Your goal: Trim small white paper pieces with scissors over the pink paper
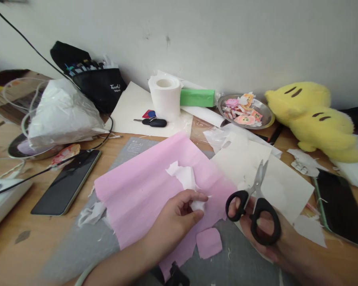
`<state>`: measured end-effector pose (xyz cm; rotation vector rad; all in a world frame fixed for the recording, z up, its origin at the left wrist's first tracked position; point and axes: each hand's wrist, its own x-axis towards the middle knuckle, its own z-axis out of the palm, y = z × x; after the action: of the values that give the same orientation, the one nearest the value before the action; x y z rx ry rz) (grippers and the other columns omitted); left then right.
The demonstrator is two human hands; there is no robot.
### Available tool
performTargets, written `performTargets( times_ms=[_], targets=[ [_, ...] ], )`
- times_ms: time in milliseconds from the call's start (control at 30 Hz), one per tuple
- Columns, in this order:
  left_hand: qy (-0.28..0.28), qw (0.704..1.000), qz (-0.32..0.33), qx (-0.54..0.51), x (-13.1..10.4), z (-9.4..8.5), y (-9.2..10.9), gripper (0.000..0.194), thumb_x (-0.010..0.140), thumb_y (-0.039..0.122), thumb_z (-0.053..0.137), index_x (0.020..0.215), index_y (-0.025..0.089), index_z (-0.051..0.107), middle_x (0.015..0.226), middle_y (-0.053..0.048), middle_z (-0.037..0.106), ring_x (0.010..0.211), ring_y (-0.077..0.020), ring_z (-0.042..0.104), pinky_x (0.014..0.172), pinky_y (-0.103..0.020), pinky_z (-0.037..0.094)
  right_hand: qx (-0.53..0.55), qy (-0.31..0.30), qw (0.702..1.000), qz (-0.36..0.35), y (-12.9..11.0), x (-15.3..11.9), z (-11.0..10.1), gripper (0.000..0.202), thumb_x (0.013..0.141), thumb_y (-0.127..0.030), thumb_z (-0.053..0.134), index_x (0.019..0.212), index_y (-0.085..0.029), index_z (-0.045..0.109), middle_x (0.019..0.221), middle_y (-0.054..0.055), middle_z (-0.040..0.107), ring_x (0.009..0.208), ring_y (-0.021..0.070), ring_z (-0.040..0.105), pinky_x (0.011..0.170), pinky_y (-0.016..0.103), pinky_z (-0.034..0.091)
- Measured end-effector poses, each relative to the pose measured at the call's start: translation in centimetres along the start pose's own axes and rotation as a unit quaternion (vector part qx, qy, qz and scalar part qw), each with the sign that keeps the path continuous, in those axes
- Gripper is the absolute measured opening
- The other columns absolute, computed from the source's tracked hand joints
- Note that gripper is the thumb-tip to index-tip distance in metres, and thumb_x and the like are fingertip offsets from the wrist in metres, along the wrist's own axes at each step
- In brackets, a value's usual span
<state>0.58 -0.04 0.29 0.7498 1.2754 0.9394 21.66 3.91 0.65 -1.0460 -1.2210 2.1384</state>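
Head view: left hand (174, 216) pinches white paper scrap (198, 205) between thumb and fingers, over pink sheet (137, 190). Right hand (286, 243) grips black-handled scissors (257, 185), fingers at the loops, blades slightly parted. Scissors' long axis runs away from the wearer, tips leaning a little right; the scrap lies left of them, apart from the blades, which point past it rather than at it. Left hand nearer to pink sheet, which spreads beneath and beyond it. Torn white paper (185, 176) rests on the sheet just beyond left fingertips; whether joined to the scrap, cannot tell. Pink rounded square (209, 243) lies between the hands, nearer the wearer.
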Motion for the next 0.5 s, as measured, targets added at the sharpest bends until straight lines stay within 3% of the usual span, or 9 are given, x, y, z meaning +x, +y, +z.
performTargets(
  times_ms=[100,200,333,500],
  targets=[
    [0.0,1.0,-0.005,-0.011,0.1,0.0,-0.2,0.015,0.073,0.026,0.066,0.087,0.02,0.066,0.095,-0.004,0.067,0.09,-0.0199,0.058,0.079,-0.03,0.042,0.098,-0.101,0.987,0.08,0.3,-0.1,0.7,0.054,0.067,-0.065,0.067,0.09,-0.018,0.055,0.053,-0.004,0.053,0.031,0.0032,0.028,0.028,0.014,0.023],
    [0.002,1.0,-0.001,-0.016,0.2,-0.1,-0.4,0.013,0.074,0.028,0.066,0.084,0.019,0.065,0.089,-0.002,0.065,0.086,-0.0179,0.056,0.078,-0.029,0.041,0.092,-0.159,0.975,0.128,0.8,-0.1,1.1,0.057,0.063,-0.071,0.066,0.083,-0.018,0.055,0.051,-0.004,0.053,0.034,0.0058,0.038,0.033,0.015,0.031],
    [0.001,1.0,-0.003,-0.023,0.2,-0.3,-0.5,0.013,0.075,0.026,0.066,0.086,0.02,0.065,0.087,-0.001,0.064,0.082,-0.0172,0.057,0.075,-0.028,0.042,0.021,-0.13,0.985,0.112,2.5,-0.7,0.9,0.054,0.067,-0.069,0.064,0.077,-0.016,0.059,0.068,0.002,0.057,0.05,0.008,0.05,0.045,0.018,0.04],
    [0.011,0.998,0.054,-0.001,0.3,-0.6,-0.3,0.016,0.077,0.02,0.062,0.091,0.022,0.069,0.099,-0.003,0.066,0.098,-0.0195,0.057,0.087,-0.029,0.042,-0.069,-0.088,0.99,0.086,3.6,-1.5,-0.2,0.066,0.073,-0.075,0.051,0.107,-0.019,0.058,0.078,0.006,0.061,0.059,0.0165,0.059,0.052,0.027,0.051]
  ],
)
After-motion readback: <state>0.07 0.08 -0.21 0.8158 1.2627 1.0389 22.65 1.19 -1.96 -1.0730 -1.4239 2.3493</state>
